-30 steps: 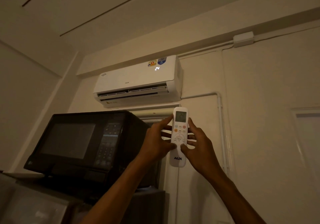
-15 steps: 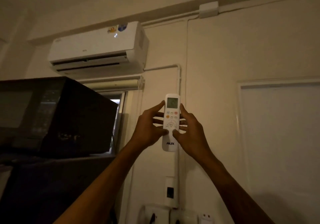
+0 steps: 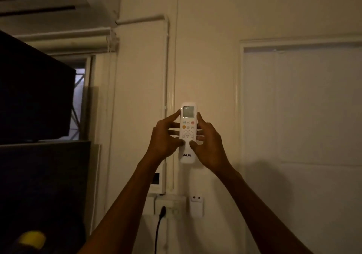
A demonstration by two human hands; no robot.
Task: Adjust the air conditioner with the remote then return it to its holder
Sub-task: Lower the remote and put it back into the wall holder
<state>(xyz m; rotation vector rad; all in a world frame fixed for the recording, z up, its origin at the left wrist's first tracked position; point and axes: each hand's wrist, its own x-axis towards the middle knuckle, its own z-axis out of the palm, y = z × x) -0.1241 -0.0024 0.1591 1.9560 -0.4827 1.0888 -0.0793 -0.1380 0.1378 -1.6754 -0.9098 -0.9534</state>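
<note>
A white AUX remote [image 3: 188, 120] stands upright in front of the wall, held from both sides. My left hand [image 3: 166, 138] grips its left edge and my right hand [image 3: 207, 142] grips its right edge, both thumbs resting low on the button face. Its small screen faces me. Below it on the wall sits a small white holder [image 3: 196, 206] with two screws, empty. Only the lower right corner of the white air conditioner [image 3: 58, 0] shows at the top left.
A black microwave [image 3: 35, 93] sits on a dark cabinet [image 3: 43, 185] at the left. A wall socket [image 3: 169, 206] with a black cable plugged in is next to the holder. A white door panel [image 3: 301, 106] fills the right side. Pipe trunking [image 3: 167, 77] runs down the wall.
The view has swung down and to the right; the air conditioner slid up out of frame and the holder and socket came into sight. Both hands kept their grip on the remote.
</note>
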